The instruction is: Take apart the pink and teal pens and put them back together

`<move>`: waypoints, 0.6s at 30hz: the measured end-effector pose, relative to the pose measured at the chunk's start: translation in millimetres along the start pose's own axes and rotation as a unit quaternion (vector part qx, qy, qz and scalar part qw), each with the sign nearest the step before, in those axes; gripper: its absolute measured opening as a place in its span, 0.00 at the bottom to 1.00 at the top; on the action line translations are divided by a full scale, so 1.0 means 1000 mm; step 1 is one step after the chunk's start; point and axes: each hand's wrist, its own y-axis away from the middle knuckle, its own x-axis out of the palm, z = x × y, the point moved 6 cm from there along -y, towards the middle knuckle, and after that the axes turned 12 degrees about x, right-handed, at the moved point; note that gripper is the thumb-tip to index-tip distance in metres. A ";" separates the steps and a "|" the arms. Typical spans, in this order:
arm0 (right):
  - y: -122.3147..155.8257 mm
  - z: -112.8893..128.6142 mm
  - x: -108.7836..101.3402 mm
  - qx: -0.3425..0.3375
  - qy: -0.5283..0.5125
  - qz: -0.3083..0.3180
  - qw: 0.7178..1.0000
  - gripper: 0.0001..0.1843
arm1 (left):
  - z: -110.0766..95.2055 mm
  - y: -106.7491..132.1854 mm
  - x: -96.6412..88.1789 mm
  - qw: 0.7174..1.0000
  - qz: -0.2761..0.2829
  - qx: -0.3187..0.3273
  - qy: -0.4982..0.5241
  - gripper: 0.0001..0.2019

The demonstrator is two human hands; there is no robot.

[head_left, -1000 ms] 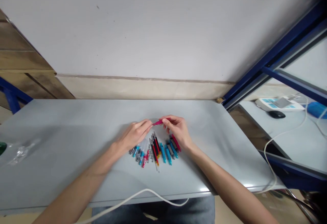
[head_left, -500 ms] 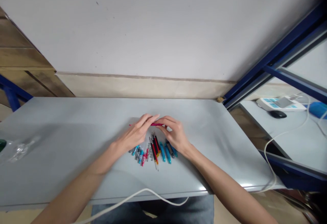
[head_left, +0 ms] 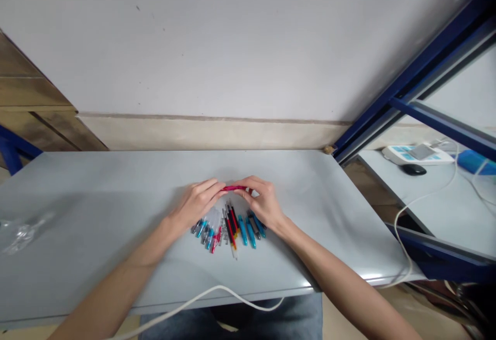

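A red pen point(head_left: 232, 188) lies level between my two hands, just above the far side of the pen parts. My left hand point(head_left: 199, 199) is closed on its left end, and my right hand point(head_left: 264, 200) pinches its right end with thumb and fingers. Below them on the table, clear and coloured pen barrel pieces point(head_left: 208, 234) fan out at the left. Several small springs point(head_left: 223, 230) lie beside them. Black-and-red ink refills point(head_left: 231, 223) sit in the middle. Blue and grey pen grip pieces point(head_left: 251, 230) lie at the right, close to my right wrist.
The grey table point(head_left: 116, 257) meets a wall at the back. Crumpled clear plastic point(head_left: 23, 234) lies at the far left. A white cable point(head_left: 217, 288) crosses the front edge. Beyond a blue frame point(head_left: 372, 87) at right are a white device point(head_left: 420, 155) and a black mouse point(head_left: 413, 169).
My left hand has shifted left along the red pen and gripped its left end, which stuck out past the fingers before. My right hand keeps its hold. The view has turned slightly.
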 end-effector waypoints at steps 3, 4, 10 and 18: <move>0.000 -0.001 0.000 0.001 0.005 -0.003 1.000 0.10 | -0.005 -0.003 0.001 1.000 -0.008 0.002 0.005 0.15; 0.000 -0.003 -0.001 0.010 0.016 -0.005 1.000 0.11 | -0.006 -0.003 0.001 1.000 -0.012 0.004 0.000 0.15; -0.002 -0.015 0.002 0.086 0.120 0.015 0.989 0.26 | -0.012 -0.008 -0.003 0.998 -0.021 0.040 -0.048 0.13; -0.006 -0.015 0.004 0.038 0.088 0.060 0.994 0.11 | 0.001 0.003 0.006 1.000 0.018 0.002 -0.022 0.13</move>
